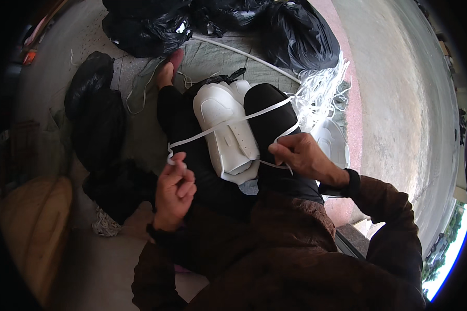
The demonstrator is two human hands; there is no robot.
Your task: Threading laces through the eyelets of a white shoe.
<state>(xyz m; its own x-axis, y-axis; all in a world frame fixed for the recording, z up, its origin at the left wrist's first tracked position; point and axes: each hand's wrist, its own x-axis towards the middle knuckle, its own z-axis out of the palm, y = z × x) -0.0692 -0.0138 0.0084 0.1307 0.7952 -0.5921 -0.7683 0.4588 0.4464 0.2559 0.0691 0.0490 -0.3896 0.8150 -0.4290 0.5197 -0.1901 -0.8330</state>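
Note:
A white shoe upper [216,107] with rows of small eyelets lies on my lap between my thighs, its rounded toe facing away from me. Part of another white shoe piece [240,89] shows behind it. One flat white shoelace [213,129] stretches slantwise across the upper. My left hand [172,199], left of the shoe, pinches one end of this lace between thumb and fingertips. To the right of the shoe, my right hand [310,161] is closed on another stretch of lace, and a short tail hangs below its fingers. Whether the lace passes through any eyelet cannot be made out.
A heap of loose white laces [319,93] lies beyond my right knee, beside a white basin-like container [333,141]. Black plastic bags [301,36] stand at the far side, and more dark bags [98,124] at the left. A white pole [244,54] lies across the green ground sheet.

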